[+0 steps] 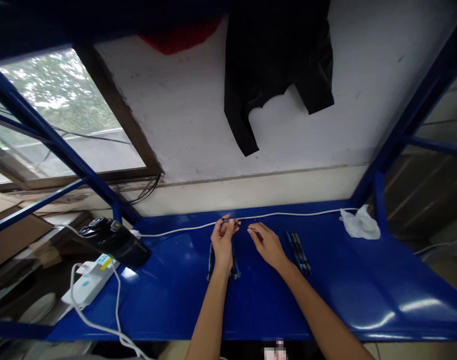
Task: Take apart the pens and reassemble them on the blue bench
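Note:
My left hand [223, 240] is closed around a slim dark pen [225, 220] above the blue shelf. To its right, my right hand [266, 243] has thumb and fingers pinched together; a small dark bit shows at the fingertips, too small to name. A narrow gap separates the two hands. Below my left hand and wrist lie several dark pens [235, 262], partly covered by it. Another row of dark and blue pens [298, 252] lies side by side to the right of my right hand.
A white cable [190, 228] runs along the back of the blue shelf [266, 305]. On the left are a black bottle [117, 242] lying tilted and a white power strip [93, 280]. Crumpled white tissue [359, 223] lies at the right. Black clothing [277, 55] hangs above.

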Demonstrator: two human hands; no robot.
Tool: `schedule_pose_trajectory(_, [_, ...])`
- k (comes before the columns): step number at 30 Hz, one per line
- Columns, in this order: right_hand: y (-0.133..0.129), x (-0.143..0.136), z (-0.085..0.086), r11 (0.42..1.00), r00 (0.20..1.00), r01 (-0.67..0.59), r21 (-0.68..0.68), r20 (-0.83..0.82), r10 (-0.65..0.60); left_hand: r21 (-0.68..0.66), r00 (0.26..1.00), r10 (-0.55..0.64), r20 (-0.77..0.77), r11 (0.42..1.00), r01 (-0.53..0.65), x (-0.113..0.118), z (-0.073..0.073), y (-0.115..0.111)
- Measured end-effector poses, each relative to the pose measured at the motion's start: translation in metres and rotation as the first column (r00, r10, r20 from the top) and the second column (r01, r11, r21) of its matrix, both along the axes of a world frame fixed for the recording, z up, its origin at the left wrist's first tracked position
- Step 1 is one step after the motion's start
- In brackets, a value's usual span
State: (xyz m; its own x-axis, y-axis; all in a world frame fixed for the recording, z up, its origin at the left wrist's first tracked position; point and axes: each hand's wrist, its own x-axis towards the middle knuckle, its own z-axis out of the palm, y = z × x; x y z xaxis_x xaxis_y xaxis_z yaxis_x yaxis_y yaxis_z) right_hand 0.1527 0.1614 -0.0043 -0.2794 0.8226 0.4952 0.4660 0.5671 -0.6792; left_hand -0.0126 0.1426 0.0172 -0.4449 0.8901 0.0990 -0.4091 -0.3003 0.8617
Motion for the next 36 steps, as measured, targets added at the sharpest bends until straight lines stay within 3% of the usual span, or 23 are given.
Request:
schedule_pose_trajectory(4, [-0.001, 0.000, 0.002, 1.000, 1.000, -0.012, 0.002, -0.024, 0.012, -0.006, 0.988, -0.133, -0.076, 0.991, 0.133, 0.007, 0.000, -0.003])
schedule_pose_trajectory(7, [0.000, 0.000, -0.001, 0.999, 0.999, -0.032, -0.002, -0.038, 0.032, -0.003, 0.982, -0.161, -0.098, 0.987, 0.161, 0.009, -0.003, -0.002])
schedule_pose_trajectory(14, [0.005, -0.003, -0.013, 0.998, 0.995, 0.002, -0.061, -0.099, -0.008, 0.027, 0.995, 0.051, 0.084, 0.998, -0.053, -0.001, -0.010, 0.004])
schedule_pose_trajectory(19, [0.005, -0.003, -0.012, 0.998, 0.995, 0.004, -0.063, -0.101, -0.010, 0.023, 0.984, 0.081, 0.158, 0.996, -0.085, -0.006, -0.008, 0.004])
schedule_pose_trajectory(26, [0.002, -0.002, -0.007, 0.999, 0.997, -0.009, -0.049, -0.082, 0.005, 0.017, 0.995, -0.097, 0.025, 0.995, 0.097, 0.003, -0.009, 0.002])
schedule_pose_trajectory(36, [0.002, -0.004, -0.009, 0.997, 0.990, -0.067, -0.047, -0.125, 0.061, 0.014, 0.984, -0.143, -0.106, 0.989, 0.145, 0.005, -0.006, -0.002])
